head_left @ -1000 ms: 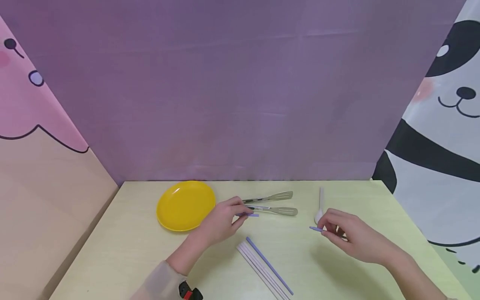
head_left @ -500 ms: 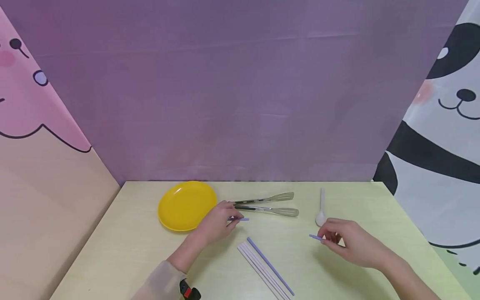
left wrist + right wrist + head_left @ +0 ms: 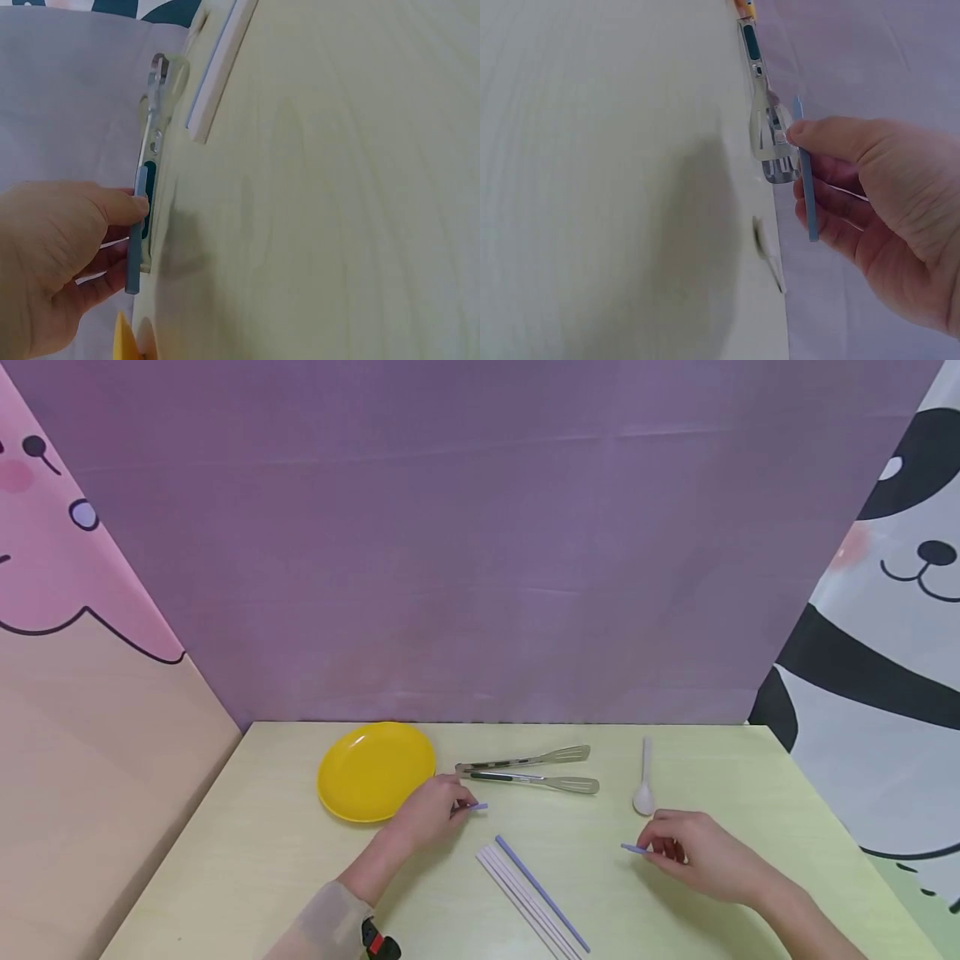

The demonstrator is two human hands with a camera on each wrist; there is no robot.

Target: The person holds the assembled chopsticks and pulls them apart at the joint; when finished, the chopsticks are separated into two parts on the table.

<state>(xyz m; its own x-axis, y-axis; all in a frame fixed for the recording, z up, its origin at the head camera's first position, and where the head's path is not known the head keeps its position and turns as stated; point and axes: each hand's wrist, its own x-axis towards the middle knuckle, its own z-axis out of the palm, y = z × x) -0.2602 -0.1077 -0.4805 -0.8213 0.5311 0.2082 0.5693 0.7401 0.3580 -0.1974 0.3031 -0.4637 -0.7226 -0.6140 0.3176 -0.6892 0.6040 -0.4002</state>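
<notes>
Fingers curled, the left hand point(image 3: 429, 814) pinched one blue stick point(image 3: 135, 259) above the table point(image 3: 247, 860); the right hand point(image 3: 701, 856) likewise pinched a second stick point(image 3: 809, 202). A third stick point(image 3: 542, 893), several white rods point(image 3: 519, 893), one plate point(image 3: 377, 772), one spoon point(image 3: 642, 801) and one pair of tongs point(image 3: 572, 785) lay there.

In the head view, the left hand point(image 3: 433, 814) hides part of one slim blue-violet rod point(image 3: 480, 807), the right hand point(image 3: 697, 853) part of a matching rod point(image 3: 632, 848); the bottom edge cuts off the thin, straight pale-pink sticks point(image 3: 522, 900).
</notes>
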